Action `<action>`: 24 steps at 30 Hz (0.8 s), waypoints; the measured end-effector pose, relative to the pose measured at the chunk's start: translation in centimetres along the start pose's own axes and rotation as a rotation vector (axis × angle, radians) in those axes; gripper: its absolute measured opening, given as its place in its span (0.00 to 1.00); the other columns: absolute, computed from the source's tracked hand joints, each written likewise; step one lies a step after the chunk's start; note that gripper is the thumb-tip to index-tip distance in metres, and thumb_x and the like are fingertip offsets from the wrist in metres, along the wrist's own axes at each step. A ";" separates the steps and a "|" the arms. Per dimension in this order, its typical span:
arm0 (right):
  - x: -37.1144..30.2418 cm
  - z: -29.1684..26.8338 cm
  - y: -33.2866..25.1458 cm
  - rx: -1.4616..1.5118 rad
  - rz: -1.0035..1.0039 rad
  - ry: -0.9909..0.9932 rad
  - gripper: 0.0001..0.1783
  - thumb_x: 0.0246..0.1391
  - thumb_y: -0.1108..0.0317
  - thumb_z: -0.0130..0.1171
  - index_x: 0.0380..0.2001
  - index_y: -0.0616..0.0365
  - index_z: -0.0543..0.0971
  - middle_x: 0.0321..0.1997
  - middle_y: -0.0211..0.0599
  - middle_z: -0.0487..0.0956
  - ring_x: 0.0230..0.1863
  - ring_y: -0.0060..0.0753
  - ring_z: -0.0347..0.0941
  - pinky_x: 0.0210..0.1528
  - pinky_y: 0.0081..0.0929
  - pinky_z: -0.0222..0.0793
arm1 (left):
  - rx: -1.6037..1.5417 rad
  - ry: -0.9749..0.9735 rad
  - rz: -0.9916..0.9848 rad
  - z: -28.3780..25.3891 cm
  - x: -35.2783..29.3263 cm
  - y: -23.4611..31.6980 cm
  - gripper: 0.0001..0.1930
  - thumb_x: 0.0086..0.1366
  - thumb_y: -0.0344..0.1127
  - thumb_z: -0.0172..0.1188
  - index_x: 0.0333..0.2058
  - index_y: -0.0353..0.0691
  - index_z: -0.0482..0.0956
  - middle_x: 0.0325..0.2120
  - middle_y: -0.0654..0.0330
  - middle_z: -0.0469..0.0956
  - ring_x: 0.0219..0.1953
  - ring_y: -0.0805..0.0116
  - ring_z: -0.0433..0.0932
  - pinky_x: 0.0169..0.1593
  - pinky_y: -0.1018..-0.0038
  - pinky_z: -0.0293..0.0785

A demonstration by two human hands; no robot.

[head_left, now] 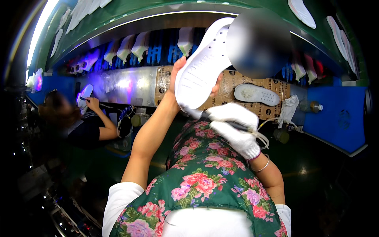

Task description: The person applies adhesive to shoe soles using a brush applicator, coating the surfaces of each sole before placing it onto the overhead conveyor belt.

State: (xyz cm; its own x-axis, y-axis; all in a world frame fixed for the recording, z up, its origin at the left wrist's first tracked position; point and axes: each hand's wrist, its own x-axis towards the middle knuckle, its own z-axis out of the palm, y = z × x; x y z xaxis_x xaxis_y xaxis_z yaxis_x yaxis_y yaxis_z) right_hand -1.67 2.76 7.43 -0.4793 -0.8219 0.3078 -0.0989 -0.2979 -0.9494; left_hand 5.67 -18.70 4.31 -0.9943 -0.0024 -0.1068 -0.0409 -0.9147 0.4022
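Observation:
My bare left hand (176, 81) grips a white shoe sole (202, 67) by its edges and holds it up, tilted, over the bench. Small dark holes dot the upper part of the sole, and shallow grooves mark the lower part. In a white knit glove, my right hand (235, 125) is closed around a dark-handled brush (205, 116) with a thin pale hose. The brush's blurred tip is at the sole's lower end; whether it touches cannot be told. Beyond my right hand, a second greyish-white sole (256, 94) lies on the bench's cardboard cover (227, 85).
A white cloth (290, 106) and a bottle (311, 106) stand right of the cardboard. Shoe parts (140, 45) hang along the back under a green shelf (158, 8). At left, a co-worker's hand (93, 104) works on another sole (84, 94). A blurred patch hides part of the upper middle.

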 end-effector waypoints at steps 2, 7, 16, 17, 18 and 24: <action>1.6 -1.9 -0.2 -0.286 -0.083 0.087 0.10 0.48 0.76 0.71 0.37 0.59 0.86 0.39 0.40 0.86 0.41 0.35 0.84 0.45 0.29 0.78 | -0.034 0.180 0.036 0.3 -0.1 -1.0 0.47 0.65 0.72 0.44 0.67 0.35 0.63 0.48 0.41 0.75 0.43 0.47 0.79 0.42 0.53 0.79; 4.7 -5.3 0.0 -0.705 -0.329 0.230 0.12 0.47 0.77 0.71 0.38 0.60 0.86 0.40 0.40 0.86 0.39 0.38 0.82 0.43 0.30 0.77 | -0.080 0.147 -0.033 0.3 -1.1 -4.2 0.42 0.71 0.68 0.33 0.66 0.35 0.64 0.49 0.43 0.78 0.44 0.48 0.82 0.45 0.55 0.83; -1.1 -7.4 -0.8 0.165 -0.066 0.362 0.12 0.48 0.82 0.67 0.39 0.68 0.85 0.43 0.48 0.85 0.42 0.35 0.82 0.45 0.28 0.78 | 0.272 -0.106 0.034 2.3 -0.2 -1.9 0.57 0.58 0.81 0.50 0.71 0.39 0.53 0.57 0.36 0.70 0.48 0.39 0.80 0.45 0.49 0.85; -2.0 -7.9 -0.2 0.337 -0.083 0.478 0.12 0.48 0.84 0.65 0.39 0.69 0.84 0.44 0.50 0.85 0.42 0.36 0.82 0.45 0.28 0.78 | 0.337 -0.226 0.027 2.5 0.7 -1.3 0.58 0.56 0.80 0.53 0.71 0.39 0.53 0.56 0.36 0.69 0.47 0.39 0.80 0.44 0.49 0.85; -3.1 -8.4 0.0 0.364 -0.028 0.561 0.12 0.48 0.85 0.63 0.39 0.70 0.84 0.45 0.51 0.84 0.43 0.36 0.82 0.46 0.27 0.78 | 0.338 -0.242 0.026 3.0 2.1 -0.9 0.58 0.56 0.80 0.53 0.71 0.39 0.53 0.56 0.36 0.69 0.47 0.39 0.80 0.44 0.49 0.85; -5.0 -6.7 2.1 0.318 0.236 0.729 0.11 0.50 0.86 0.63 0.38 0.71 0.84 0.43 0.46 0.86 0.45 0.32 0.82 0.51 0.25 0.76 | 0.042 -0.203 0.129 7.7 16.0 2.2 0.50 0.69 0.76 0.29 0.69 0.33 0.55 0.61 0.35 0.64 0.59 0.36 0.71 0.57 0.51 0.78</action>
State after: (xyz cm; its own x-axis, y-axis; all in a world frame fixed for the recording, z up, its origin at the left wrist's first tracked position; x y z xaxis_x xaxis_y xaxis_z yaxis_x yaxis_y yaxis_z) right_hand -5.35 9.48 3.51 -0.9125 -0.3918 -0.1178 0.2735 -0.3701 -0.8878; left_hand -11.12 -17.66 10.48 -0.9908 -0.0328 0.1316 0.0878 -0.8945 0.4384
